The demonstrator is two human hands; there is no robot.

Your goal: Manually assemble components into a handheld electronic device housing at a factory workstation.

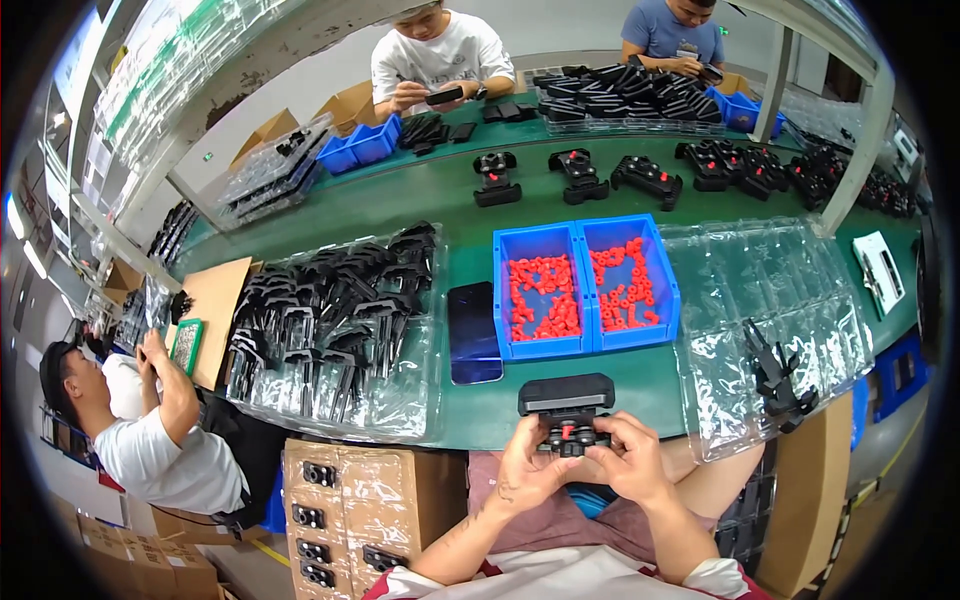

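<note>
A clear blister tray (pixel 330 400) of black plastic clips (pixel 330 310) lies at the left of the green counter (pixel 400 200), beside a dark smartphone (pixel 473 332). Left hand (pixel 525 470): fingers closed on the left end of a black plastic holder (pixel 567 408), held at the counter's near edge. The holder shows a broad rectangular upper bar, a narrower lower body and a small red button at its centre. Right hand (pixel 630 465): fingers closed on its right end. Behind, twin blue bins (pixel 585 285) hold red parts (pixel 545 297). At right, empty clear trays (pixel 770 300) carry a few black clips.
</note>
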